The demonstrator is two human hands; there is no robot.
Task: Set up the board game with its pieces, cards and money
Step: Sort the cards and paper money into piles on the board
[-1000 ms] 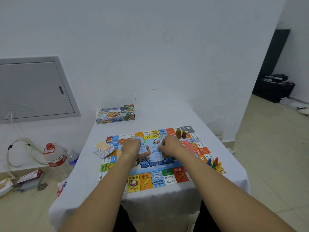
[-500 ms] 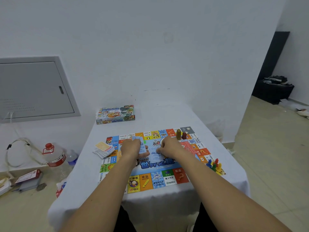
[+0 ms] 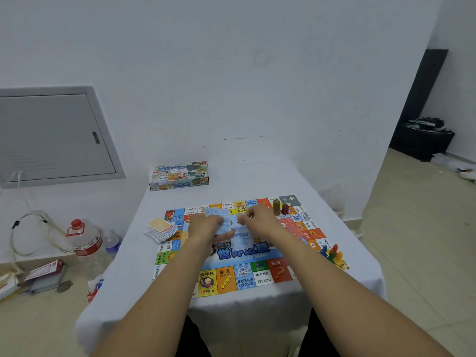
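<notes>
Holding a thin stack of pale blue paper notes (image 3: 219,222), your left hand (image 3: 206,226) has fingers curled round it, thumb underneath. Your right hand (image 3: 260,220) pinches one flat blue note (image 3: 242,237) off that stack, right over the middle of the colourful game board (image 3: 231,276). That board lies flat on the white-clothed table (image 3: 123,274). A messy card pile (image 3: 162,229) sits at its left edge, little plastic pawns (image 3: 332,253) at its right, and the cardboard game box (image 3: 179,175) near the far edge.
</notes>
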